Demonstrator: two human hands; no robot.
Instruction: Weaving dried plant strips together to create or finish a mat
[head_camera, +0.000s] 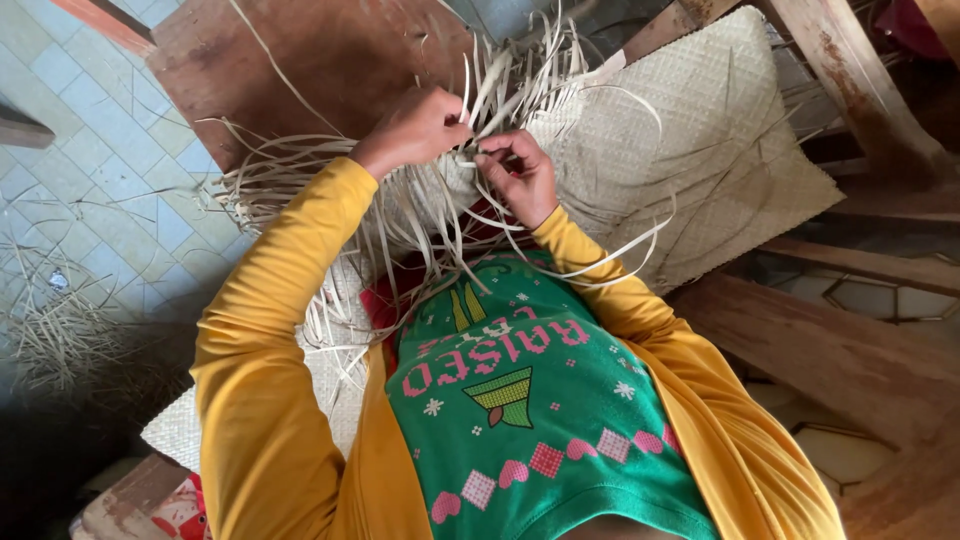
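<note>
Green knit front (530, 400) with pink and white motifs is closest to the lens, under your open yellow long-sleeved top (265, 400). Both yellow sleeves run up the frame to your hands.

Head view, only one:

- Left hand (415, 128): curled closed, knuckles up, fingers bunched around a cluster of pale dried-leaf strips (500, 75). Grip is tight; can't tell exactly how many strips are in it.
- Right hand (520, 172): fingers bent inward, thumb and forefinger pinching one or two of the same strips. It sits just beside the left hand, fingertips nearly touching.
- Strips: loose ends fan upward past both hands and spill down and sideways over your lap and forearms. They grow out of the unfinished edge of a flat pale woven mat (700, 140).
- Mat: finished part lies to your right of the hands, resting on brown wooden boards (840, 360). Another woven section (180, 430) shows low at your left elbow.
- Brown wooden panel (330, 60) sits beyond the hands.
- Pale blue tiled floor (100, 170) on your left, with a scatter of dry strip offcuts (60, 340) on it.
</note>
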